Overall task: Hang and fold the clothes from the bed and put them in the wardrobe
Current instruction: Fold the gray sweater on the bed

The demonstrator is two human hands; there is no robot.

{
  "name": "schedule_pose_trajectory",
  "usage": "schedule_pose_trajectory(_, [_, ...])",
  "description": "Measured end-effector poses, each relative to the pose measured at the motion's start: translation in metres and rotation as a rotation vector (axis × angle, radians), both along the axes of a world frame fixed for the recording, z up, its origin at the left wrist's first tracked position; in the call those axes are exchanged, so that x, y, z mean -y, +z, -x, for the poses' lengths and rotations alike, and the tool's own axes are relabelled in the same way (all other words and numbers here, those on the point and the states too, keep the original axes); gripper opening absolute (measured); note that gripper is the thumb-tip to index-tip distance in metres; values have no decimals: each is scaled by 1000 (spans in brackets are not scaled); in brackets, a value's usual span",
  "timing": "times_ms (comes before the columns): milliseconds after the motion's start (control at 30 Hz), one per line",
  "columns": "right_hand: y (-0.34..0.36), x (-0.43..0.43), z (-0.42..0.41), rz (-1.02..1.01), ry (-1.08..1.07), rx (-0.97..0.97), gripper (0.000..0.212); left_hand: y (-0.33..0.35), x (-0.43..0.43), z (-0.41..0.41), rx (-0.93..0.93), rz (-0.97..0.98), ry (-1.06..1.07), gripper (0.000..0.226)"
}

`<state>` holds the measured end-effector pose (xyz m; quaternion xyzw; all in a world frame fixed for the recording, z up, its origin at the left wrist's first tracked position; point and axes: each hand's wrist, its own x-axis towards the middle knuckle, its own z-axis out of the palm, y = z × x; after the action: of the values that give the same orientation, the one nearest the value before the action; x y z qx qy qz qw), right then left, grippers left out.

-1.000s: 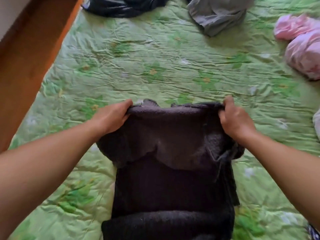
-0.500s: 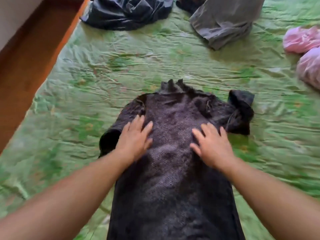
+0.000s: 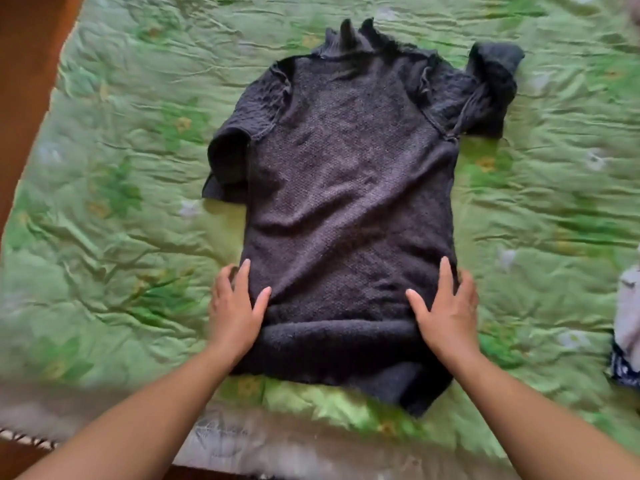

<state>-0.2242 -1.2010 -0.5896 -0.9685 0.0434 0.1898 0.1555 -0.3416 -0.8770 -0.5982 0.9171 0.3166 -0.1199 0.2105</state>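
Both hands, left (image 3: 233,315) and right (image 3: 448,315), press flat with straight fingers on the sweater's (image 3: 346,174) hem corners; its long axis runs straight away from them.

Head camera — close, down over bed (image 3: 138,237)

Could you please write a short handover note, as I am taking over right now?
Left grip: open, flat on the lower left edge of the dark sweater.
Right grip: open, flat on its lower right edge.
Sweater lies spread on the green bedspread, collar far side, sleeves not folded in.
Done: laid out. Left: fold it, store it in the wardrobe; a pale garment waits at the right edge.
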Motion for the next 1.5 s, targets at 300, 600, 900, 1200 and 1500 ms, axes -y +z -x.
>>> schedule_pose_trajectory(300, [21,41,80,-546,-746,-431,28,21,7,70,-218,528,553,35])
schedule_pose_trajectory(600, [38,79,89,-282,-500,-310,18,36,16,100,-85,538,429,11])
schedule_pose_trajectory(900, [31,84,53,208,109,-346,52,31,-6,63,-339,13,63,39])
schedule_pose_trajectory(1200, [34,-81,-65,119,741,-50,71,19,-60,-87,117,340,327,45])
schedule_pose_trajectory(1500, [16,-219,-155,96,794,82,46,-6,-120,-191,213,298,466,40])
